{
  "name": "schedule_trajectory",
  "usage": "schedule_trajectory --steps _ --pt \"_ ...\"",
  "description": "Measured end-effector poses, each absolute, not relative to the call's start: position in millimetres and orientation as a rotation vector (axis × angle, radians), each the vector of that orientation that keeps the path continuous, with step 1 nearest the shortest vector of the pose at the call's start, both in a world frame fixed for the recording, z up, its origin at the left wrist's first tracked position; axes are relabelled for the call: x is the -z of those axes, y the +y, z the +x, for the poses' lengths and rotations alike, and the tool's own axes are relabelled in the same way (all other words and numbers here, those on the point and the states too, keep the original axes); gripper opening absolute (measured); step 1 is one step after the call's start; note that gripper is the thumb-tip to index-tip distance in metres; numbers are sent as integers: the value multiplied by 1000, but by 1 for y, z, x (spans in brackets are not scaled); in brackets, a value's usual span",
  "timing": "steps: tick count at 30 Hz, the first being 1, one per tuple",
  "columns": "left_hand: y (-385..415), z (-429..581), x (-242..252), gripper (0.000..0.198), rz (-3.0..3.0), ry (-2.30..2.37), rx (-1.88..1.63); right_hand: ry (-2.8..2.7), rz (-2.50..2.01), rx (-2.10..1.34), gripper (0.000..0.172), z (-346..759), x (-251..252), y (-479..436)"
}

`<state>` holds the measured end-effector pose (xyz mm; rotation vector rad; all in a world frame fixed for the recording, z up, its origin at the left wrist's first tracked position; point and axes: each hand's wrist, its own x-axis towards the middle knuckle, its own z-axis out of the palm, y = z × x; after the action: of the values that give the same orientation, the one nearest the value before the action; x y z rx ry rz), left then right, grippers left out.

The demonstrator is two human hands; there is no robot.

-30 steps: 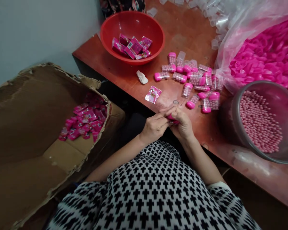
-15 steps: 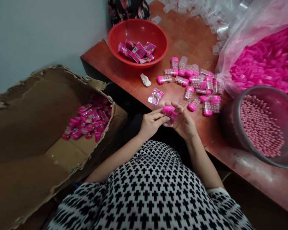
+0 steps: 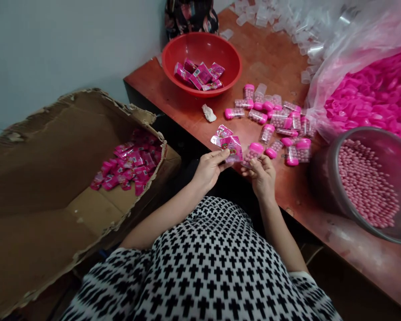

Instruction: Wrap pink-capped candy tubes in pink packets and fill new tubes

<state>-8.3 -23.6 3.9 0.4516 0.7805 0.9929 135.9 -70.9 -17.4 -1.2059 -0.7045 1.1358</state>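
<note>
Nearer the body than the red bowl [image 3: 233,67], left hand [image 3: 207,171] pinches a printed pink wrapper [image 3: 234,146] in its fingers, right hand [image 3: 264,176] grasps a pink-capped bead bottle [image 3: 252,153], and too tight a pinch might crease the wrapper.

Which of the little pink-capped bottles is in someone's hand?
The bottle pinched in the right hand; the other bottles are on the table.

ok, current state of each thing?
Pink printed wrapper, pinched in left hand
Bead bottle, capped, held in right hand
Tabletop bead bottles, capped
Tabletop wrapper, flat
White scrap, crumpled
Red plastic bowl, holding pink packets
Cardboard box, open, partly filled
Grey bucket, open, pink beads inside
Clear plastic bag, open, pink caps inside
</note>
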Motion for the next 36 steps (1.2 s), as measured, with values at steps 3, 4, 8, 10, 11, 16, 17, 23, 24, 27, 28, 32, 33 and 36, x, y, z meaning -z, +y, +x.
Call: schedule_trajectory --steps 3,4,8,10,11,16,17,23,24,27,28,32,33,36 --pt "-17 -9 -3 17 272 803 -1006 -804 -1244 -1107 23 128 8 -87" --pt "-15 -9 -2 16 223 808 -1011 -838 -1259 -1100 23 124 6 -92" --pt "-12 -5 -1 18 102 840 -1007 -885 -1308 -1094 23 103 7 -103" --pt "-13 -3 -2 19 81 837 -1003 -893 -1336 -1061 23 98 10 -102" --pt "-13 -2 -2 20 75 832 -1003 -899 -1351 -1035 22 97 11 -101" --pt "-16 1 -7 21 83 828 -992 -933 -1394 -939 22 98 13 -94" --pt "-17 1 -7 21 97 822 -992 -931 -1398 -937 22 99 12 -93" --pt "-15 3 -7 27 206 809 -1012 -889 -1317 -1114 23 101 10 -89" --pt "-15 3 -7 28 218 808 -1022 -879 -1316 -1110 22 102 10 -88" --pt "-16 3 -7 29 269 810 -1037 -859 -1336 -1000 22 102 13 -87" --pt "-17 3 -7 29 297 817 -1034 -866 -1337 -971 23 103 14 -87" --pt "-19 5 -6 33 386 841 -1019 -909 -1315 -1034 25 105 15 -87" --pt "-20 5 -6 33 399 836 -1017 -900 -1311 -1070 24 105 14 -87" --pt "-19 7 -6 33 435 798 -1020 -853 -1313 -1077 22 105 14 -87"
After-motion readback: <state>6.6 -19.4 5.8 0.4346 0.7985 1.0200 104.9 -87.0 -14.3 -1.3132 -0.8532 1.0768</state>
